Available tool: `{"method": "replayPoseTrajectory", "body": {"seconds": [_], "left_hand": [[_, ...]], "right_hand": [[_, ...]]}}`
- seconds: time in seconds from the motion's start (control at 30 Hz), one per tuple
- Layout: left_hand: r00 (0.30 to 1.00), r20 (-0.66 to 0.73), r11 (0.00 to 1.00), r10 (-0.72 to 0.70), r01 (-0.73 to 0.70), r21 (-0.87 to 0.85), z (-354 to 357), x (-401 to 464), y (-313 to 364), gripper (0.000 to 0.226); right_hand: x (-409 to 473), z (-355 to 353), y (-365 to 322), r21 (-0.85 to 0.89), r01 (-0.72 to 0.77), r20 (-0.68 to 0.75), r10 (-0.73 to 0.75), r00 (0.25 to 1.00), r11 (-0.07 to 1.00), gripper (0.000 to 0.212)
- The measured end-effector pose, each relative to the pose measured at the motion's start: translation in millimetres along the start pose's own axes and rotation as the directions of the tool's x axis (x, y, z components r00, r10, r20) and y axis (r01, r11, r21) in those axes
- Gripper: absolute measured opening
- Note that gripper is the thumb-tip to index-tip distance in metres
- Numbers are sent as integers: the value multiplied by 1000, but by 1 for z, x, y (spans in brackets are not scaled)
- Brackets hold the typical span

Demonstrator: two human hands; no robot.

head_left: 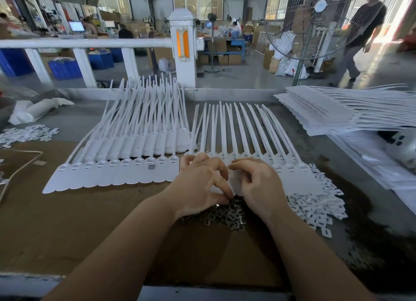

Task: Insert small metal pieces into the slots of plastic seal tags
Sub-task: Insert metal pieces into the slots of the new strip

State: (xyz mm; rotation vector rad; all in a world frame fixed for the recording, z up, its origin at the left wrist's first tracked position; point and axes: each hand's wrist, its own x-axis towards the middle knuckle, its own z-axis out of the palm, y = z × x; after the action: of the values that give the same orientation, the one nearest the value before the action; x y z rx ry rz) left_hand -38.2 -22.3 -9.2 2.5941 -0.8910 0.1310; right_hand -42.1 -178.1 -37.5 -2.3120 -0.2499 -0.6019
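Head view: both hands meet over the pile of metal clips (227, 215), just below the row of white seal tags (292, 174). The left hand (200, 185) pinches at the pile; the right hand (256, 183) is curled, its hold possibly hidden. Better to lift one clip cleanly, then seat it square in a slot.

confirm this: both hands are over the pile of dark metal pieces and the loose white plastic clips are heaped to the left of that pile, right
Not quite: in the head view the white plastic clips are heaped to the right of the metal pieces, not the left. Both hands, left hand and right hand, are over that pile.
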Motion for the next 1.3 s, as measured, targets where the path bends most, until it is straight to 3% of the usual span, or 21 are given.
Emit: {"method": "replayPoseTrajectory", "body": {"seconds": [0.1, 0.2, 0.7, 0.97, 1.13, 1.3], "left_hand": [[1000, 8, 999, -9, 9, 34, 1, 0, -1, 9], [1000, 29, 995, -9, 6, 97, 2, -1, -1, 17], [999, 27, 987, 18, -22, 157, 6, 1, -1, 19], [996, -1, 993, -90, 89, -81, 7, 4, -1, 8], [971, -88, 918, -222, 178, -355, -3, 11, -6, 11], [917, -139, 882, -373, 304, -361, -7, 24, -15, 8]], "right_hand": [[-2, -4, 3, -108, -62, -129, 48, 990, 992, 29], [-2, -4, 6, -208, -128, -133, 102, 986, 970, 27], [-3, -3, 7, -181, -94, -135, 70, 988, 979, 19], [-3, -3, 6, -198, -105, -138, 79, 987, 975, 23], [-2, -3, 6, -202, -112, -110, 91, 990, 973, 22], [-2, -4, 6, -202, -117, -98, 99, 990, 972, 23]]}}
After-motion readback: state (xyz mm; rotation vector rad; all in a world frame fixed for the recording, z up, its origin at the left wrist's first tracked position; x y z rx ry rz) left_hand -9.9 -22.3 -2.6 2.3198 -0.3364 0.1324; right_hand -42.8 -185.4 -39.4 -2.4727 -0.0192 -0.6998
